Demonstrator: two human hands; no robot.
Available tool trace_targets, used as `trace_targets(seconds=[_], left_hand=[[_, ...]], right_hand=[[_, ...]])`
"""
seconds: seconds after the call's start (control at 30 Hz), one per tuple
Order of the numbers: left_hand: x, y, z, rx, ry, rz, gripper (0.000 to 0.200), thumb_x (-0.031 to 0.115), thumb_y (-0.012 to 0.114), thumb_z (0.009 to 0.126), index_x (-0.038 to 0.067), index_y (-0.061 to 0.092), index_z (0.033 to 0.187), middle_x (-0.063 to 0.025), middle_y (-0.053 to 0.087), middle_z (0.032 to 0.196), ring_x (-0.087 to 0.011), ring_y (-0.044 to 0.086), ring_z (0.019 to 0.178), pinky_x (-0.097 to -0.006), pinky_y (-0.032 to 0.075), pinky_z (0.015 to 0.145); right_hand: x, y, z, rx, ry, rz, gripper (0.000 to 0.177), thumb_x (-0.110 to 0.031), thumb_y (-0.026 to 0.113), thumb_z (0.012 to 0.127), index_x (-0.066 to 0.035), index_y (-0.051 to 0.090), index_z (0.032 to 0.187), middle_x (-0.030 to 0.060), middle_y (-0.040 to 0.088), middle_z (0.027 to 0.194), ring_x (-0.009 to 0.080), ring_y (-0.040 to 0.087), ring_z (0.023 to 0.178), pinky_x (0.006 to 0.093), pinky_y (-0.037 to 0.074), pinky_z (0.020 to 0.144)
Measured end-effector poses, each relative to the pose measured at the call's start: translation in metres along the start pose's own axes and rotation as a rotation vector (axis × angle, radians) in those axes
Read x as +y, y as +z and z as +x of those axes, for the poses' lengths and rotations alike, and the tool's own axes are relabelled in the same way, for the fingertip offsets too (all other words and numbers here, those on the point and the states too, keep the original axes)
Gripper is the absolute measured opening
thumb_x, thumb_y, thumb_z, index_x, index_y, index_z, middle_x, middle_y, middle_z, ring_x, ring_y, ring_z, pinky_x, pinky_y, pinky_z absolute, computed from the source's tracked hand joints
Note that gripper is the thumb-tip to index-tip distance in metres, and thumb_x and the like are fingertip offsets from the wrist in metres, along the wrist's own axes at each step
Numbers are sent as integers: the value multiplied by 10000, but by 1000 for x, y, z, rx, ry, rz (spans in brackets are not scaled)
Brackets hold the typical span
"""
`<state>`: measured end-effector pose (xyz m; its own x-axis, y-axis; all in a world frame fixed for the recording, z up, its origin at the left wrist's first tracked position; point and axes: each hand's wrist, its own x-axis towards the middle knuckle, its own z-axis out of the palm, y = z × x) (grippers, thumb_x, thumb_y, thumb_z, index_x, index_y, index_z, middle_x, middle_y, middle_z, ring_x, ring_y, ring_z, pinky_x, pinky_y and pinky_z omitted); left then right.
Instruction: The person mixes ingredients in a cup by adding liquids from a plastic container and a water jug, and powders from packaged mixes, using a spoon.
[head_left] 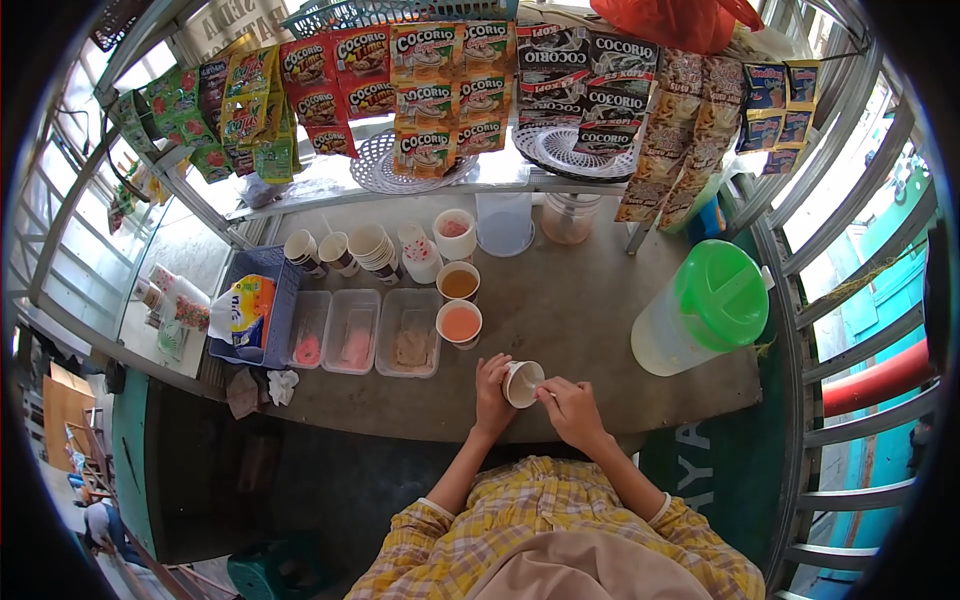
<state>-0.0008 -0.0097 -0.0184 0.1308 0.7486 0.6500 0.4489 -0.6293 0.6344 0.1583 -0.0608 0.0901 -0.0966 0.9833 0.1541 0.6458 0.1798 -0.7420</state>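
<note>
the cup (522, 383) looks like smooth paper. the counter (590, 300) is matt, rough grey cement. the jug (662, 340) is cloudy plastic under a glossy green lid (720, 295). hanging sachets (440, 60) shine like foil; the sleeves (440, 540) are soft checked cloth.

Left hand (492, 392) and right hand (573, 408) close together, elbows bent.

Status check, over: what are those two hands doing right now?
Left hand holds small white paper cup, tilted. Right hand at its rim. Orange-filled white cup just beyond, apart.
</note>
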Motion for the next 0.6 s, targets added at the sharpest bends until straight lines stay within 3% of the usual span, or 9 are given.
trace_targets(seconds=[0.13,0.23,0.33,0.43,0.53,0.6], left_hand=[[-1,0,-2,0,2,27,737,142,861,623,108,417,1209,-123,560,1238,-314,525,1186,-533,302,1076],[2,-1,-1,-7,-10,29,740,150,865,610,103,425,1204,-113,562,1214,-309,531,1167,-533,306,1072],[1,-1,-1,-5,-7,44,739,149,865,599,101,434,1197,-108,562,1198,-307,535,1154,-528,319,1066],[2,-1,0,-2,4,53,737,145,864,594,97,438,1193,-108,562,1190,-306,538,1142,-523,333,1058],[3,-2,1,5,-2,31,734,141,861,595,94,439,1193,-112,563,1187,-307,540,1133,-522,341,1051],[2,-2,0,3,-2,34,736,139,860,595,94,436,1195,-115,561,1183,-309,541,1130,-523,339,1052]], right_hand=[[-1,2,-1,4,72,131,180,-205,511,960,-77,637,956,50,646,897,246,599,797,383,353,783],[-2,1,-6,34,-5,-62,178,-201,511,959,-75,637,951,53,648,901,248,603,806,384,355,782],[9,8,-8,-31,90,193,172,-198,513,956,-82,640,946,52,652,903,244,605,814,380,352,788],[-4,4,-10,102,0,-49,174,-198,512,956,-82,641,947,52,653,907,244,604,817,380,351,785],[4,4,-10,-16,53,114,166,-181,530,951,-63,645,937,59,653,890,243,605,828,374,354,803],[-4,1,-8,53,17,38,168,-180,529,950,-60,646,939,62,651,880,248,605,822,374,361,798]])
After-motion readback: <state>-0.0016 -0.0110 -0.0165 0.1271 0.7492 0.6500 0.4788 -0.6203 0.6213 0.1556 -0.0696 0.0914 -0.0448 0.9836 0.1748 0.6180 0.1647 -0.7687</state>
